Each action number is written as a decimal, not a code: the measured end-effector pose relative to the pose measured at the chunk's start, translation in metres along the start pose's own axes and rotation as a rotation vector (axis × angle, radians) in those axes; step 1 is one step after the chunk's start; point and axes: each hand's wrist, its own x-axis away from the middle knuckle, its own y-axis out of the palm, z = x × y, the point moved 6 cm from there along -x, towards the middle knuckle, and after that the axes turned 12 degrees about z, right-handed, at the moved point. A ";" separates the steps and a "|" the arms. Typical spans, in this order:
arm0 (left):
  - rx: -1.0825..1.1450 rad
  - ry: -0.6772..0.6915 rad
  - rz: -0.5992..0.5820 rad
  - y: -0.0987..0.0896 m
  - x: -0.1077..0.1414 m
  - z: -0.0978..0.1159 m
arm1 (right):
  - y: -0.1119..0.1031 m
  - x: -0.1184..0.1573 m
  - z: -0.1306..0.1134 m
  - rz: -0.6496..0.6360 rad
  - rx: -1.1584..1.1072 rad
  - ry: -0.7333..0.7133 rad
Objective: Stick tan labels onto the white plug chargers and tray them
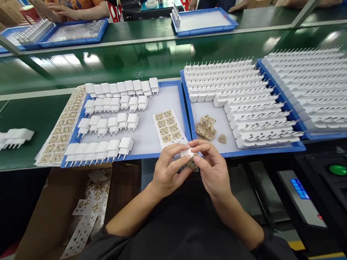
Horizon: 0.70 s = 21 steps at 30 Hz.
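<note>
Left hand (171, 170) grasps white adapter (188, 153), right hand (213, 168) pinching its label-like end, apparently steadying it; sticker sheet (168, 128) just beyond, presumably for easy reach.

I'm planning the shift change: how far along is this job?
Likely done: the four rows of white plug chargers in the left tray. In hand: one charger, in the left hand and right hand. Likely left: packed chargers in the middle tray and right tray. That order is a guess.
</note>
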 end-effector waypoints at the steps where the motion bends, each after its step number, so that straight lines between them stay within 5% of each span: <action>1: -0.004 0.011 0.001 0.000 0.001 0.000 | 0.001 0.000 0.000 0.006 -0.004 -0.003; 8: -0.007 -0.007 -0.035 0.000 0.002 -0.002 | -0.004 -0.001 0.001 0.035 0.038 -0.028; 13: 0.068 -0.133 -0.071 -0.002 -0.002 -0.007 | -0.009 -0.010 -0.010 -0.165 0.264 -0.099; 19: 0.077 -0.187 -0.128 -0.005 -0.005 -0.005 | -0.008 -0.011 -0.040 -0.137 0.549 -0.544; 21: 0.057 -0.260 -0.149 -0.008 -0.005 -0.009 | -0.005 -0.003 -0.045 -0.233 0.554 -0.672</action>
